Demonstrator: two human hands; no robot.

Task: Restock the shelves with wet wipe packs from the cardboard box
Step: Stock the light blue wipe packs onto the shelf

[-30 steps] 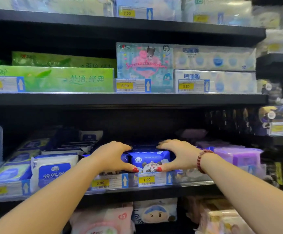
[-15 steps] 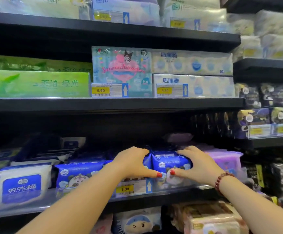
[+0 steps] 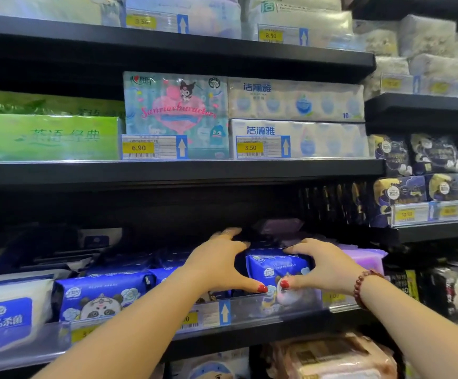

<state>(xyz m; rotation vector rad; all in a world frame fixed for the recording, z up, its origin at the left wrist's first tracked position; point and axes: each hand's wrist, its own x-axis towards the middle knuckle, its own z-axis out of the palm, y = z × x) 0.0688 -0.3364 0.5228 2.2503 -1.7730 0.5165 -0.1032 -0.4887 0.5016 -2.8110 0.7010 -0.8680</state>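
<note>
A blue wet wipe pack (image 3: 275,265) with a cartoon panda sits at the front of the lower black shelf (image 3: 249,330). My left hand (image 3: 219,262) cups its left side, thumb at the front. On its right side rests my right hand (image 3: 322,265), fingers over the top, thumb at the front. Both thumbs nearly meet on the pack's face. More blue panda packs (image 3: 99,295) lie to the left in the same row. The cardboard box is not in view.
A white 99.9% pack (image 3: 9,314) lies at far left, purple packs (image 3: 364,257) just right of my right hand. Tissue packs (image 3: 296,119) fill the shelf above. Dark blue packs (image 3: 424,173) stand on the right-hand unit. Pink packs (image 3: 331,356) sit below.
My view has swung left and closer, so the shelves shifted right in frame. Both hands stay on the blue pack, with the left fingers now reaching further back.
</note>
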